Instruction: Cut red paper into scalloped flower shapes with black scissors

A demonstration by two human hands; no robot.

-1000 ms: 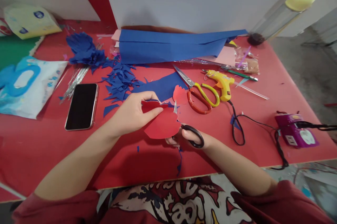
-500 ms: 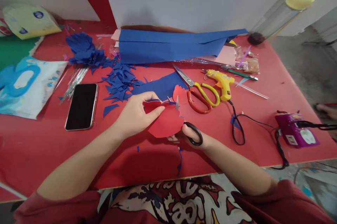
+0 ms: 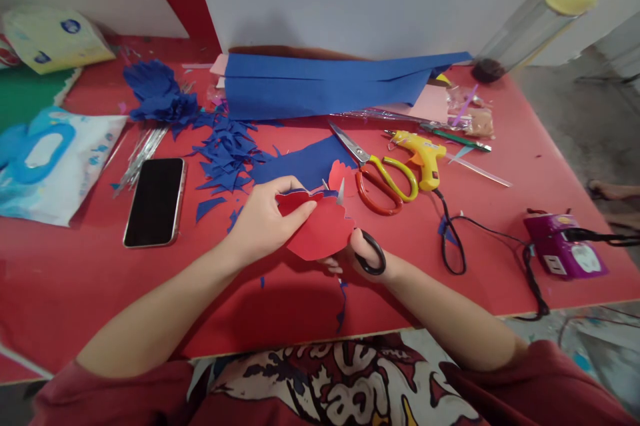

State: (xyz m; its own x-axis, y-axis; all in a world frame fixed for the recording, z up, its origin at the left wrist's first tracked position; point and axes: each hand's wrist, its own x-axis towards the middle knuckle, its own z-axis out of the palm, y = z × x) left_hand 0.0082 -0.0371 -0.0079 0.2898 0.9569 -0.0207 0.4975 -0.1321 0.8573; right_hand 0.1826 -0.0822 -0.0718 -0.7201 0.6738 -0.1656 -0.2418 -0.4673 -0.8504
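My left hand (image 3: 273,216) pinches a red paper cutout (image 3: 320,233) with a scalloped edge, thumb on top. Blue paper (image 3: 325,193) shows along the cutout's far edge, behind the red. In my right hand (image 3: 367,256) is a pair of black-handled scissors (image 3: 373,259), with the thumb through one loop. Their blade tips stick up past the right side of the cutout; the rest of the blades is hidden behind the paper. A smaller red scalloped piece (image 3: 341,176) lies on the table just beyond, next to a flat blue paper sheet (image 3: 305,163).
Beyond my hands lie scissors with red and yellow handles (image 3: 385,186) and a yellow glue gun (image 3: 423,156). Blue scraps (image 3: 227,153) and a phone (image 3: 155,203) are on the left. A purple power box (image 3: 565,249) with cables sits right. Folded blue sheets (image 3: 325,89) lie at the back.
The red cutout and both hands have shifted slightly to the right. The scissors' blade tips have moved a little right and up along the cutout's edge.
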